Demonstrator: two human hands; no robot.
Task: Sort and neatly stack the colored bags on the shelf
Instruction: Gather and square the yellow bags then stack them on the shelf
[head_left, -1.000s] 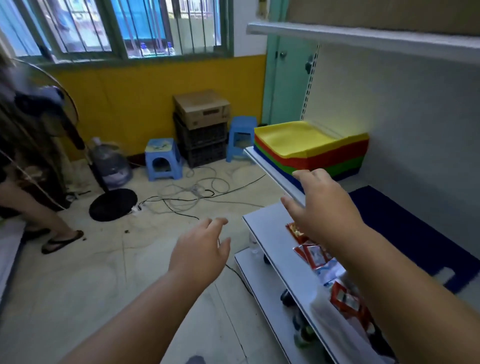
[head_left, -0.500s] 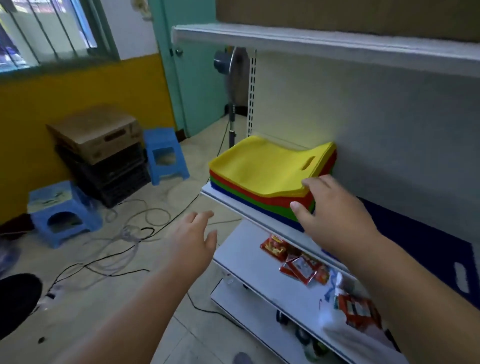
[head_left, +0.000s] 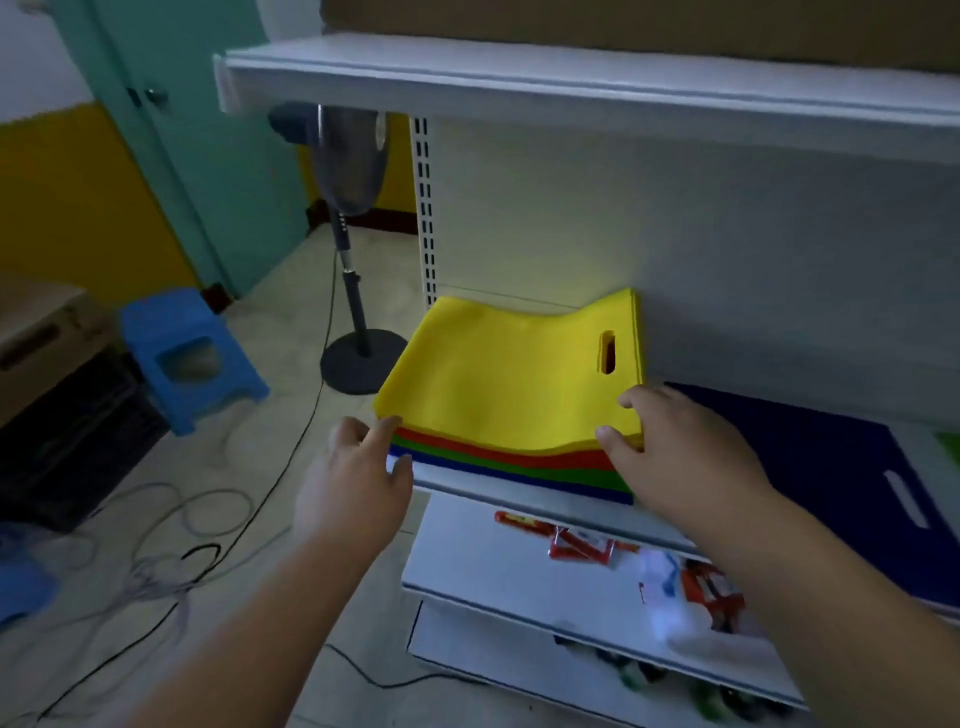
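A stack of coloured bags (head_left: 519, 462) lies at the left end of the white shelf (head_left: 457, 480): yellow bags (head_left: 509, 379) on top, then red, green and blue layers. My left hand (head_left: 358, 483) touches the stack's front left corner with its fingertips. My right hand (head_left: 675, 457) pinches the front right corner of the yellow layer, index finger on top and thumb at the edge. A single dark blue bag (head_left: 821, 457) lies flat on the shelf to the right of the stack. A sliver of green (head_left: 949, 447) shows at the far right edge.
An upper shelf (head_left: 571, 83) overhangs the stack. The lower shelf (head_left: 493, 571) holds red snack packets (head_left: 576, 540). A standing fan (head_left: 353, 249) is left of the shelf post. A blue stool (head_left: 187, 358), loose cables (head_left: 171, 545) and a box on a dark crate (head_left: 57, 395) are on the floor.
The view swung right and closer to the shelf. Both hands reached forward: the right one took the yellow corner and the left one arrived at the stack's left corner.
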